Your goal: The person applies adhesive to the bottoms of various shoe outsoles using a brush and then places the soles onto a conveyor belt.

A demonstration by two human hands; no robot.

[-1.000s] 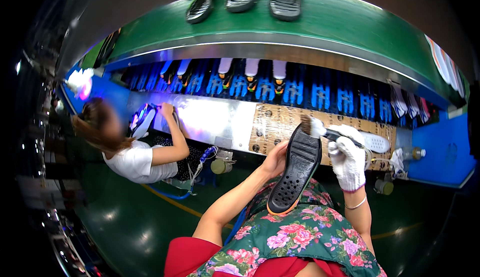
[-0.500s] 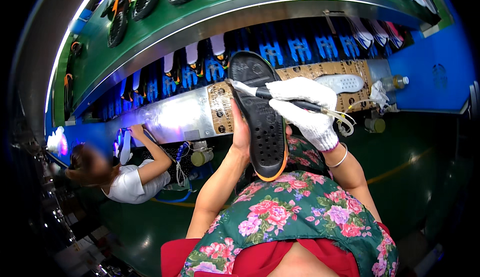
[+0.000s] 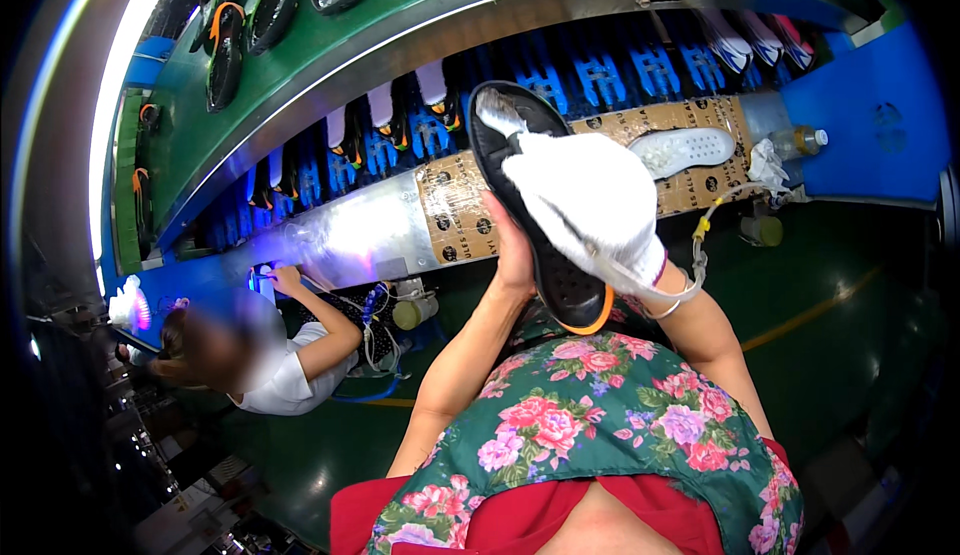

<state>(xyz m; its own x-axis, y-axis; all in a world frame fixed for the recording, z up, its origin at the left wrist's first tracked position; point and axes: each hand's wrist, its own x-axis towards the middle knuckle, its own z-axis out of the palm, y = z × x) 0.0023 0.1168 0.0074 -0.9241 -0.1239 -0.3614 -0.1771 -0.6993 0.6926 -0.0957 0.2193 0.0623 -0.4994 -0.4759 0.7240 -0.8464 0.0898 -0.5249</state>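
Observation:
A black shoe sole (image 3: 570,293) with small holes at its near end and an orange rim stands tilted in front of me. My bare left hand (image 3: 512,253) grips it by its left edge, most fingers hidden behind it. In a white knitted glove, my right hand (image 3: 592,195) closes round the handle of a brush, largely covered by the glove. The pale brush bristles (image 3: 496,112) lie against the far end of the sole. A thin clear hose (image 3: 700,245) with a yellow fitting trails from the brush past my right wrist.
Cardboard (image 3: 455,205) covers part of the metal bench; a light grey perforated shoe piece (image 3: 690,151) lies on it. Right of that are crumpled white cloth (image 3: 768,167) and a clear bottle (image 3: 800,142). Blue holders (image 3: 655,73) run behind, under a green shelf (image 3: 430,0) with black footwear. A co-worker (image 3: 290,370) sits left.
My right hand has moved the brush farther up the sole, to its far end, and the glove has turned over, covering more of the sole. The sole has shifted slightly right and tilted.

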